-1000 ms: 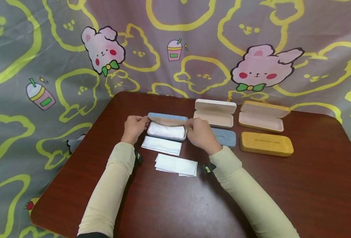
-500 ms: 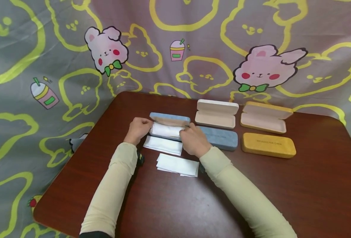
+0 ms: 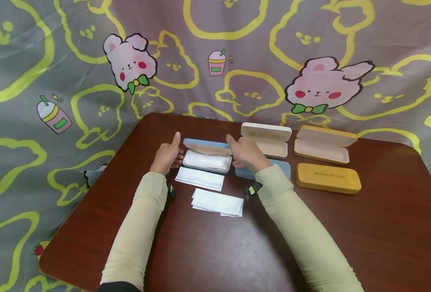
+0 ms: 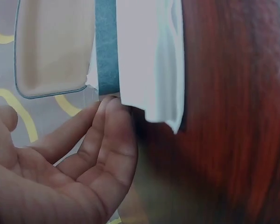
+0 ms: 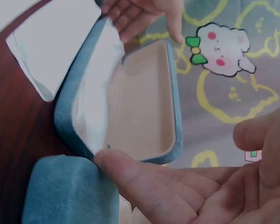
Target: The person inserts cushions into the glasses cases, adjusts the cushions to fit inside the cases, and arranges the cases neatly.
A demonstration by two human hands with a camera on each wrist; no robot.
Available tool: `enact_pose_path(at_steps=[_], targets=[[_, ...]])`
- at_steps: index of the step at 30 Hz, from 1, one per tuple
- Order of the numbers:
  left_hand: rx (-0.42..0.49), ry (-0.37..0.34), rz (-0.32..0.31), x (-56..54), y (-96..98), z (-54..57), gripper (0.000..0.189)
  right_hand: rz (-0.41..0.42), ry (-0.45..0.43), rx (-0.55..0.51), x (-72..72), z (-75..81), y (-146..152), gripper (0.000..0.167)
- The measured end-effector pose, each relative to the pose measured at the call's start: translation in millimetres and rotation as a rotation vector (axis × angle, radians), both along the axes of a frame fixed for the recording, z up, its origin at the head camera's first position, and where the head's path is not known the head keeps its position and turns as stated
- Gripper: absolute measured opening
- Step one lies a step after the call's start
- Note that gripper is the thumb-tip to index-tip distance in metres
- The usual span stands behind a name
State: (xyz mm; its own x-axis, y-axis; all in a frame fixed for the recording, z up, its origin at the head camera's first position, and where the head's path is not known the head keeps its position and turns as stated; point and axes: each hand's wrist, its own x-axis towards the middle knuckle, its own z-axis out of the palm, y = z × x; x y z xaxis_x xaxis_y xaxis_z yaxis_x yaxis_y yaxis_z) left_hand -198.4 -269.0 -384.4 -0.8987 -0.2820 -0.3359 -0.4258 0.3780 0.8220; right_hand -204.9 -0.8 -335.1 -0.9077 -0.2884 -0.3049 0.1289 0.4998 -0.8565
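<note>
An open blue glasses case [image 3: 201, 142] lies on the table with its lid tilted back and a folded white cloth [image 3: 206, 161] inside. At its left end is my left hand [image 3: 165, 157], thumb raised, fingertips right at the case's blue wall [image 4: 107, 70] in the left wrist view. My right hand [image 3: 247, 153] is at the opposite end, thumb up and fingers extended. In the right wrist view its fingertips [image 5: 109, 158] reach the case corner beside the hinge. Neither hand grips anything. Two more folded white cloths [image 3: 199, 179] lie in front of the case.
Right of the hands stand an open white case [image 3: 266, 130] and an open yellow case [image 3: 325, 134]. A closed blue case [image 3: 282, 167], partly under my right wrist, and a closed yellow case [image 3: 328, 178] lie before them. A patterned curtain [image 3: 186, 97] hangs behind the table.
My right hand moved over the case's right end, pinching at the cloth, then drew back to the right. Both hands' pinched fingers have straightened and the thumbs have lifted.
</note>
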Motion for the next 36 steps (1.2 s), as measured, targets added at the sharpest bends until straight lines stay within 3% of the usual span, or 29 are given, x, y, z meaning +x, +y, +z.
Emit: enact_pose_path(at_steps=[3, 12, 20, 28, 36], targets=[[0.008, -0.005, -0.005, -1.3, 1.5, -0.6, 0.093, 0.038, -0.057, 0.031, -7.3, 0.3, -4, 0.075], [-0.051, -0.003, -0.004, -2.6, 7.0, 1.6, 0.091, 0.130, -0.164, 0.069, -27.2, -3.6, -9, 0.078], [-0.021, 0.008, 0.027, -2.8, -2.7, 1.5, 0.084, 0.053, -0.242, -0.025, -30.3, -11.6, -17, 0.074], [0.032, 0.023, 0.020, -4.4, -6.6, -2.3, 0.085, 0.002, -0.212, -0.070, -29.7, -20.7, -18, 0.071], [0.099, 0.040, 0.028, -4.1, -8.0, -3.7, 0.083, 0.016, -0.199, -0.073, -31.5, -23.4, -15, 0.072]])
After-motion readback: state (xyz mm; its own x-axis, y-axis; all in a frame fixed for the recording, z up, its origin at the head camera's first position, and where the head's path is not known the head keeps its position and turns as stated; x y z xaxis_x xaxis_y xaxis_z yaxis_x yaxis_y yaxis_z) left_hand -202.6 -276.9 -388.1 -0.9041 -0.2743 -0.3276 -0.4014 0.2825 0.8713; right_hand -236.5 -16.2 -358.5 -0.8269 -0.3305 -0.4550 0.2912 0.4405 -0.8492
